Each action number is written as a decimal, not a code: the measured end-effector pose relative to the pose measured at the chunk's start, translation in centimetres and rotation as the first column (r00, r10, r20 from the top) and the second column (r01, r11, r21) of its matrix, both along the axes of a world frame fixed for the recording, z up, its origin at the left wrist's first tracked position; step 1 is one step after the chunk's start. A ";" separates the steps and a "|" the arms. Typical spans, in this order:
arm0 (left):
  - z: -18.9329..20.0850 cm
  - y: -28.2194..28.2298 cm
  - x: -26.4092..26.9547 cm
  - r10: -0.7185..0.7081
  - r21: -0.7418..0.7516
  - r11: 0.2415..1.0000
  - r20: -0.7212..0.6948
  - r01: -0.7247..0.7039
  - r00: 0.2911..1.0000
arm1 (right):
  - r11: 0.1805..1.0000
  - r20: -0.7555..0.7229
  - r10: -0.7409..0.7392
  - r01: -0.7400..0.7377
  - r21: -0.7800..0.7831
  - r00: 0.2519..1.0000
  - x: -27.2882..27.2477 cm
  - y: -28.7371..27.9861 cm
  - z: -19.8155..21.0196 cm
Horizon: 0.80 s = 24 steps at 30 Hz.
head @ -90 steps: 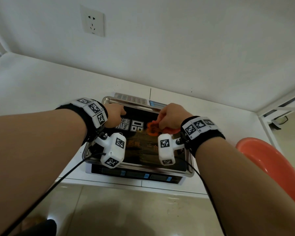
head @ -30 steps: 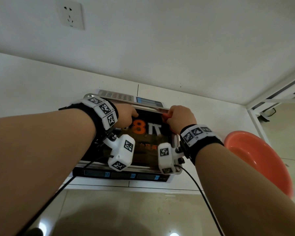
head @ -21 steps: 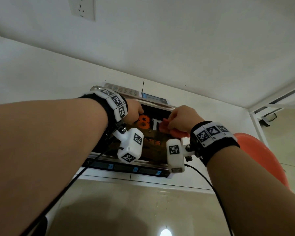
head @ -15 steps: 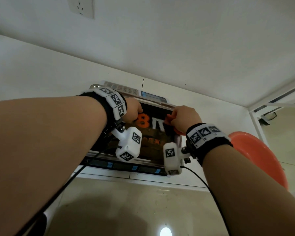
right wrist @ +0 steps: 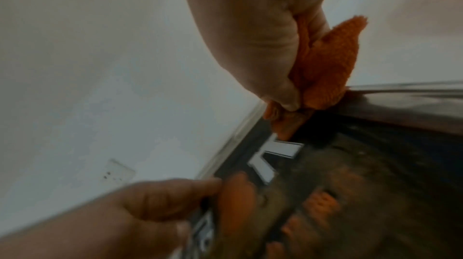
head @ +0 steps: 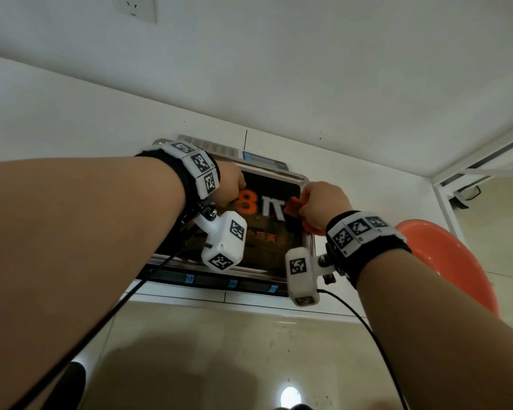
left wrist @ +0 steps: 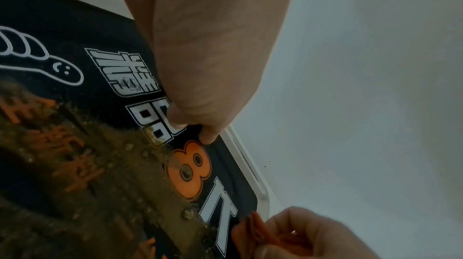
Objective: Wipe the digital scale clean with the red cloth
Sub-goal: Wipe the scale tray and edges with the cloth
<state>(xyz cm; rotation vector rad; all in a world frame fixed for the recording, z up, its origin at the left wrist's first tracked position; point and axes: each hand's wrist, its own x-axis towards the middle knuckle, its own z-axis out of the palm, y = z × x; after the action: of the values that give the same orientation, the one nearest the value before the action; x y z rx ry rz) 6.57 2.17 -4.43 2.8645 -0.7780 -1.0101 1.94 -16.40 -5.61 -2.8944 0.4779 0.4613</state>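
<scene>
The digital scale [head: 214, 281] sits on a white counter, and its steel platter carries a black printed sheet [head: 267, 247] with an orange 8. Brown grime [left wrist: 112, 164] streaks the sheet's middle. My right hand [head: 323, 202] grips the bunched red cloth [head: 290, 208] and presses it on the platter's far right corner, beside the white character. The right wrist view shows the cloth [right wrist: 323, 69] squeezed between thumb and fingers. My left hand [head: 231, 184] has curled fingers at the platter's far rim, and its fingertips [left wrist: 205, 134] lie on the sheet just above the 8.
An orange plastic basin [head: 444, 261] stands low at the right, past the counter's end. The scale's keypad [head: 208, 145] faces the white wall, which has a socket [head: 134, 7] high up. The counter's front edge [head: 219, 300] drops to a tiled floor.
My right hand has carried the cloth from the platter's middle to its far right corner, rubbing back and forth there. The left hand has stayed at the far rim.
</scene>
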 end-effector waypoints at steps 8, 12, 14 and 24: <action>-0.4 0.3 0.2 0.013 -0.005 1.000 0.001 -0.013 1.000 | 0.995 -0.305 -0.022 0.052 0.090 0.952 -0.4 1.8 0.6; -0.9 0.3 0.5 0.053 -0.039 0.998 -0.039 -0.054 0.998 | 0.999 -0.142 -0.021 0.026 0.032 0.990 0.5 0.5 1.4; -1.0 0.2 0.5 0.061 -0.050 0.997 -0.041 -0.063 0.997 | 1.000 -0.111 -0.016 0.013 -0.023 0.994 0.8 0.4 1.0; -0.3 0.5 0.1 0.024 -0.028 0.999 -0.001 -0.024 1.000 | 0.986 -0.230 0.147 -0.124 0.111 0.962 1.0 4.1 0.8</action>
<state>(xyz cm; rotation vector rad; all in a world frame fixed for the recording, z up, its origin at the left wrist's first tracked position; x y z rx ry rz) 6.62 2.64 -4.75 2.8433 -0.7497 -0.9890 2.93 -12.34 -4.79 -2.8025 0.2801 0.8355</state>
